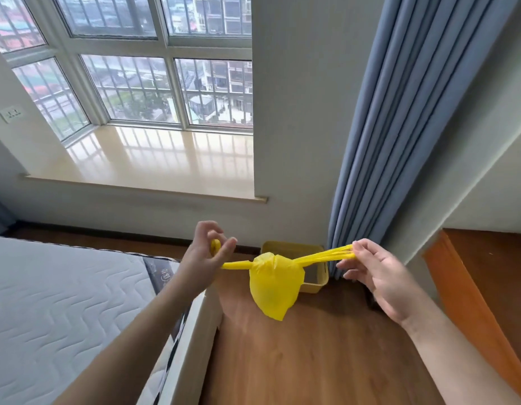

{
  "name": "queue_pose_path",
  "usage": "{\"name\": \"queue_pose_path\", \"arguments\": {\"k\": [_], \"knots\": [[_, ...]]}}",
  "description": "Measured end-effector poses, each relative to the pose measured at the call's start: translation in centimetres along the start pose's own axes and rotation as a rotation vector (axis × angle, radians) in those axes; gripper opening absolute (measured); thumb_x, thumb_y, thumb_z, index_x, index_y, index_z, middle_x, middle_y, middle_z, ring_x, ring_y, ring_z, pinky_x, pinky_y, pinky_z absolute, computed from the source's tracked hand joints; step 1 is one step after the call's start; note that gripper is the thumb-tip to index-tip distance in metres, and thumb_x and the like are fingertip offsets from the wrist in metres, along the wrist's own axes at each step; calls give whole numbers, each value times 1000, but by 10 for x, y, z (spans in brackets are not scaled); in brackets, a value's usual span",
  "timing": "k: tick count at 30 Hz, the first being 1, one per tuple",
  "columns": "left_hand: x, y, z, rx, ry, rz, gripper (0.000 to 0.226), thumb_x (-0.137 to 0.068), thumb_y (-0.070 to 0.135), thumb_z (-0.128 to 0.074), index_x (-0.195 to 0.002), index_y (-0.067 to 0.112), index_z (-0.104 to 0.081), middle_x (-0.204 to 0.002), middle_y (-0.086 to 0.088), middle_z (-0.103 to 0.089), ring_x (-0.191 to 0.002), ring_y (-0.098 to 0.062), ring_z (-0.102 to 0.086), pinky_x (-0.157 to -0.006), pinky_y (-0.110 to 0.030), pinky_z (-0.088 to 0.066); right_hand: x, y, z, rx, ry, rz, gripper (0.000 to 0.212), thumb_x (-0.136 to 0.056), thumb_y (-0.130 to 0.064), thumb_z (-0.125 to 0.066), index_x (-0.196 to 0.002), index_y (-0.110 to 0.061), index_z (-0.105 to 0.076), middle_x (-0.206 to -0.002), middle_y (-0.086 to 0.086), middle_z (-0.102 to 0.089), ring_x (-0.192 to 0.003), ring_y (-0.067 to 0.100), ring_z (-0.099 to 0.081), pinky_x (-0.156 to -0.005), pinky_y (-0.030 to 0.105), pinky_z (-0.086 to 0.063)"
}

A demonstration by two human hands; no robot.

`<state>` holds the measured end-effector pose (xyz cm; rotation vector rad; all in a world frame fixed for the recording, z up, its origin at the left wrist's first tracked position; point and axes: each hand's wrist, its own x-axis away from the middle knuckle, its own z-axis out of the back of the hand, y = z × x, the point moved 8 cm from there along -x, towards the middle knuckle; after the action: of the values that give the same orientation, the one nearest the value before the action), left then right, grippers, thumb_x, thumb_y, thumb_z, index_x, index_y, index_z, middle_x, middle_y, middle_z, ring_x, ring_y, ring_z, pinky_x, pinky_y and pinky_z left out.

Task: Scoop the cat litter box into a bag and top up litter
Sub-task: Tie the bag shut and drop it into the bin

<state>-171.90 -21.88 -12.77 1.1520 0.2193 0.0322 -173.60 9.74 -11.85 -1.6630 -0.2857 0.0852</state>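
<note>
A small yellow plastic bag (pixel 273 287) hangs in mid-air between my hands, its neck bunched into a knot at the top. My left hand (pixel 205 255) pinches the left handle strip, which loops round its fingers. My right hand (pixel 373 270) pinches the right handle strips, stretched taut toward it. Behind the bag, on the floor by the wall, stands a yellow bin-like box (pixel 313 283); its inside is mostly hidden by the bag.
A bed with a white quilted mattress (pixel 63 302) fills the left side, its frame edge near my left forearm. Blue curtains (pixel 399 127) hang at right beside an orange wooden cabinet (pixel 487 287). Wooden floor (pixel 311 361) lies below; a window sill (pixel 154 162) is ahead.
</note>
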Motion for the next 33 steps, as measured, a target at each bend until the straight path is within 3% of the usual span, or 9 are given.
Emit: {"name": "queue_pose_path", "arguments": {"k": [3, 6, 9, 14, 17, 19, 24, 28, 33], "knots": [[19, 7, -32, -511, -335, -190, 77, -74, 81, -48, -141, 55, -22, -115, 14, -56, -99, -12, -54, -86, -30, -45, 18, -5, -31, 4, -19, 32, 40, -83, -45, -55, -95, -8, -66, -101, 15, -69, -92, 21, -64, -86, 36, -53], [36, 10, -58, -961, -437, -369, 84, -66, 90, -23, -141, 54, -32, -141, 13, -41, -123, -18, -38, -94, -39, -34, 38, -7, -52, -14, -4, 50, 35, -89, -41, -51, -93, -9, -65, -106, 17, -69, -96, 24, -64, -90, 38, -53], [53, 8, -81, -1039, -529, -432, 73, -75, 85, -32, -138, 47, -41, -146, 11, -38, -129, -20, -36, -94, -41, -32, 63, -5, -57, -33, 79, 58, 33, -93, -33, -48, -96, -3, -62, -104, 17, -69, -97, 27, -64, -91, 39, -52], [77, 35, -112, -913, -556, -582, 26, -97, 50, -47, -110, 29, -57, -109, 12, -66, -103, -14, -60, -84, -33, -36, 119, -4, -29, -20, 332, 63, 24, -97, -22, -48, -88, -4, -60, -84, 14, -69, -83, 25, -66, -84, 38, -55], [98, 58, -129, -787, -536, -732, 18, -99, 41, -49, -100, 25, -56, -98, 11, -67, -93, -14, -62, -80, -30, -32, 161, -10, 1, 463, 576, 147, 12, -96, -26, -54, -94, -14, -56, -84, 9, -66, -78, 10, -65, -79, 26, -54], [113, 73, -141, -735, -536, -811, 20, -98, 40, -51, -103, 23, -60, -99, 9, -67, -94, -15, -63, -84, -31, -33, 192, -24, 5, 869, 706, 294, 19, -94, -30, -55, -107, -17, -54, -99, 0, -62, -93, 5, -59, -79, 16, -47], [158, 111, -181, -623, -623, -910, 27, -96, 40, -55, -113, 20, -63, -109, 5, -68, -103, -19, -61, -92, -34, -41, 253, -30, -17, 1440, 712, 464, 38, -95, -35, -52, -128, -16, -55, -119, 1, -60, -116, 19, -53, -104, 36, -39], [204, 138, -211, -517, -708, -927, 27, -92, 38, -63, -113, 21, -64, -109, 6, -68, -104, -19, -62, -89, -34, -43, 294, 7, -11, 1428, 577, 253, 52, -94, -43, -49, -142, -25, -41, -125, -6, -57, -115, 14, -53, -99, 34, -42], [290, 173, -244, -337, -832, -898, 24, -88, 27, -69, -110, 21, -65, -106, 7, -64, -98, -17, -60, -80, -26, -44, 391, 38, 13, 1339, 672, 44, 53, -94, -39, -54, -142, -26, -40, -127, -6, -60, -114, 14, -57, -96, 30, -47]]}}
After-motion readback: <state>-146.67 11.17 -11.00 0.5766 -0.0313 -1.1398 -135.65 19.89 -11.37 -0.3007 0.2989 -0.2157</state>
